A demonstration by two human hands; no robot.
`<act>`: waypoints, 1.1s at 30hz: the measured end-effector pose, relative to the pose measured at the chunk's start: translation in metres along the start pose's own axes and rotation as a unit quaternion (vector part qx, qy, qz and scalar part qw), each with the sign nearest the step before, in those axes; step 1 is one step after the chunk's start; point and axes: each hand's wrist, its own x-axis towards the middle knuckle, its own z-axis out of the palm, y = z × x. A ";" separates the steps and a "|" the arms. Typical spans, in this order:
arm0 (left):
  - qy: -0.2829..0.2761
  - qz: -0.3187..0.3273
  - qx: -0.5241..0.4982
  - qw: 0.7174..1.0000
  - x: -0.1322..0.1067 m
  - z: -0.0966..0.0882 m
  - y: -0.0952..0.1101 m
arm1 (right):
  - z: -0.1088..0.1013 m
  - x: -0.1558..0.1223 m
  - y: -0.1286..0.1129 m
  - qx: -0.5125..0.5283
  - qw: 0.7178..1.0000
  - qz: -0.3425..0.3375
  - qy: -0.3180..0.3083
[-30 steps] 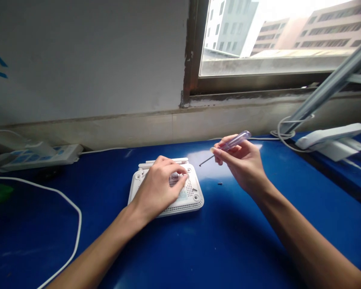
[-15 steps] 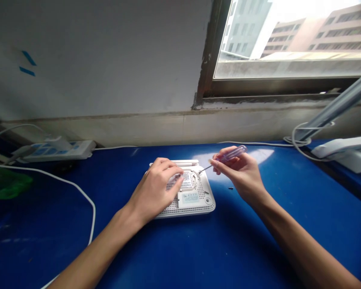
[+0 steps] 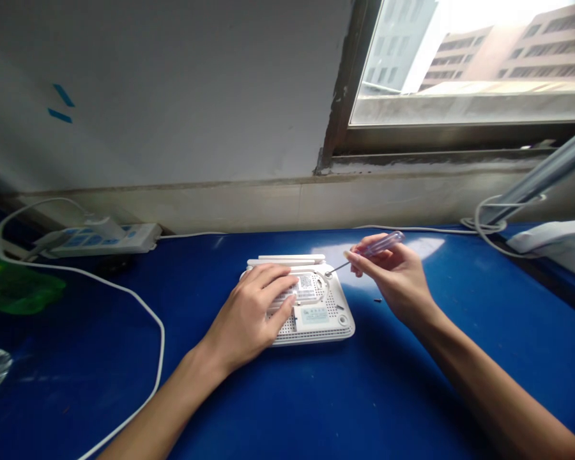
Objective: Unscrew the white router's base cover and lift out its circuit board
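Screwdriver (image 3: pixel 384 244) at corner of router (image 3: pixel 311 317)

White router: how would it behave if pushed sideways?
Probably slides rather than tips: the white router lies flat and low on a glossy blue table. Its hard-looking shell suggests it's stiff. The left hand on top would likely damp any slide.

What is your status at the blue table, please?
Left grip spread on white router, underside up. Right grip holding transparent-handled screwdriver, tip at router's far right corner. Loose screw on table, right of router, apart from tip.
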 end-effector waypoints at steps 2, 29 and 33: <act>-0.003 0.001 0.000 1.000 0.000 0.000 0.000 | 0.000 -0.001 -0.002 -0.007 1.000 0.004 0.002; 0.014 -0.062 -0.094 0.994 0.046 0.009 0.021 | 0.014 -0.007 -0.017 0.064 0.998 0.007 0.004; 0.007 -0.067 -0.167 0.984 0.054 0.017 0.019 | 0.013 -0.007 -0.018 0.064 0.998 0.004 0.001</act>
